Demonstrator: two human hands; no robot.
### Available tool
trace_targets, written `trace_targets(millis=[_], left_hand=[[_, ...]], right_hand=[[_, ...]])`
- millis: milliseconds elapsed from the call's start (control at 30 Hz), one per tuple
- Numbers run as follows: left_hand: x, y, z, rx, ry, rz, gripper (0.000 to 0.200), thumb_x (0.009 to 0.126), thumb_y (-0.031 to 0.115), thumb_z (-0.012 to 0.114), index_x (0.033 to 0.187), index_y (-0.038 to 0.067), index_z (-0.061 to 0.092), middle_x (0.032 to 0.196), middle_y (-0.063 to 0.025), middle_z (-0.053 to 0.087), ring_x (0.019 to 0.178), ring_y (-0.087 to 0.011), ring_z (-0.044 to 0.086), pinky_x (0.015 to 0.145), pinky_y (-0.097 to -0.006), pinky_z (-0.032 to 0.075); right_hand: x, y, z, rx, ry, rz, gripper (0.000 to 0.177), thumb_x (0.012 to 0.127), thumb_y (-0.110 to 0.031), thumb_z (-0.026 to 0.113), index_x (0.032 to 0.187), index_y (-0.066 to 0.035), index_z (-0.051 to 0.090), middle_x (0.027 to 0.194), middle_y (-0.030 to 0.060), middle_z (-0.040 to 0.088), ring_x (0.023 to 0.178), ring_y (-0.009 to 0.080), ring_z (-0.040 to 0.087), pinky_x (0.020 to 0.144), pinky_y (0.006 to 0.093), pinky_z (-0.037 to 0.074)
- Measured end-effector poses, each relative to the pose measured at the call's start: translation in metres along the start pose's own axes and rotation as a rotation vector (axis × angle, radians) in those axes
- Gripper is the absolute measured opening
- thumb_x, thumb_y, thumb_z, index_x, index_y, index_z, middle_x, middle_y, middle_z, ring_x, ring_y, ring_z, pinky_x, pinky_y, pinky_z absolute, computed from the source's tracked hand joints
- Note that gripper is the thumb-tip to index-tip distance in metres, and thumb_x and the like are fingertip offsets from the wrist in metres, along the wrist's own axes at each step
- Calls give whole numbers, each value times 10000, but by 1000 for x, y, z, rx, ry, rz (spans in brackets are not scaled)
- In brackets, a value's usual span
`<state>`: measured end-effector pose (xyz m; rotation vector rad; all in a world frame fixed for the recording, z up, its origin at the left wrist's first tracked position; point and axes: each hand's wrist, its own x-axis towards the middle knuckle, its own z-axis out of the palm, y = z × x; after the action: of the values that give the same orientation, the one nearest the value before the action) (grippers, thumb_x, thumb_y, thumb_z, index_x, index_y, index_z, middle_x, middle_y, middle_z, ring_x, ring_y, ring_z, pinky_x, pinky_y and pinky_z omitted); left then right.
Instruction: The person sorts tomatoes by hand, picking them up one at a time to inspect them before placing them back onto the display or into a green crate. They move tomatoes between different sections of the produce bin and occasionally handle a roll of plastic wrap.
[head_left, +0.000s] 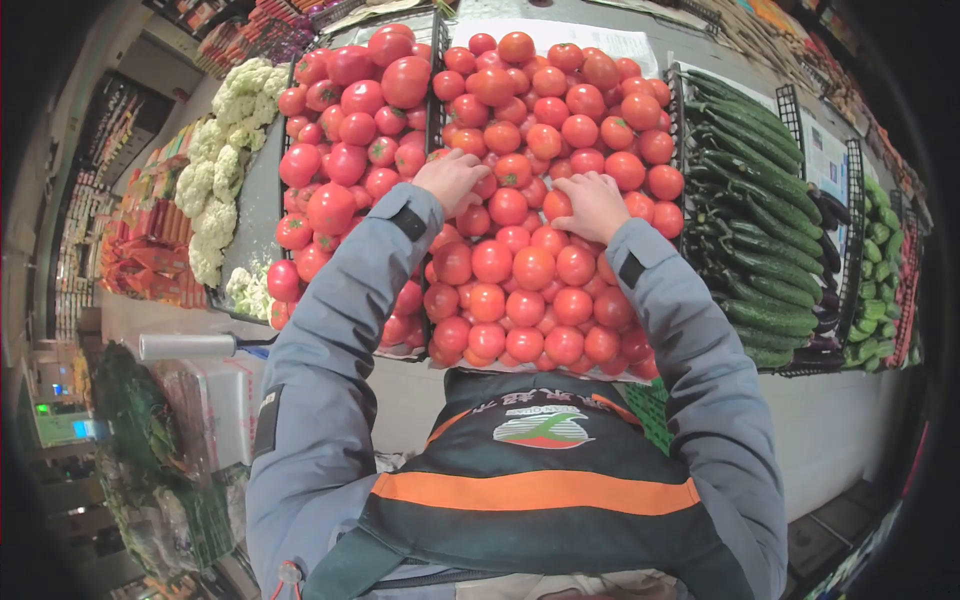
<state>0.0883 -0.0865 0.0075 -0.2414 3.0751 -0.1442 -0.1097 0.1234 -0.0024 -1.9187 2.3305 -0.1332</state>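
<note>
A large heap of red tomatoes (525, 306) fills the middle section of the display in front of me. My left hand (453, 182) reaches to the heap's left side, its fingers curled around a tomato (485, 187). To its right, my right hand (597, 207) has thumb and fingers closed about another tomato (556, 206). Both held tomatoes sit level with their neighbours in the pile. Grey sleeves cover my arms, which hide part of the heap's lower left and lower right.
Left of a black divider (436, 80) lie larger tomatoes (331, 208), with cauliflower (213, 180) beyond. Cucumbers (755, 200) are stacked on the right, beside dark eggplants (829, 255) and green peppers (876, 250). A cylindrical metal handle (188, 346) projects at lower left.
</note>
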Motion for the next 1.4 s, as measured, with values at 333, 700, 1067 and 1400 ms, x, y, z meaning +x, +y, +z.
trace_targets(millis=[333,700,1067,1400], left_hand=[[-22,31,-44,-1009,131,-159,399,950,343,621,1247,77,641,1207,-61,677,1098,-181,587,967,-346,446],[31,162,-41,-1176,-53,-394,322,895,438,591,1016,142,550,1015,-116,667,913,-311,639,783,-438,468],[35,140,-21,-797,145,-364,245,813,103,543,993,58,702,931,-193,712,865,-393,684,705,-485,533],[43,66,2,-475,-6,-746,765,796,661,656,1181,18,500,1081,-238,682,1018,-426,666,825,-507,530]], right_hand=[[0,5,1,44,-55,27,615,746,-514,737,1243,-181,595,1159,86,653,1067,355,569,891,492,423],[14,27,-22,377,-187,-206,290,1031,-328,361,901,-131,530,913,95,613,859,309,573,762,450,396],[20,17,-35,654,-352,10,441,1049,-488,401,1015,-112,630,1039,45,659,952,166,574,881,322,421],[8,-7,-22,41,-71,29,480,765,-496,715,998,-111,549,978,169,690,942,423,643,741,539,479]])
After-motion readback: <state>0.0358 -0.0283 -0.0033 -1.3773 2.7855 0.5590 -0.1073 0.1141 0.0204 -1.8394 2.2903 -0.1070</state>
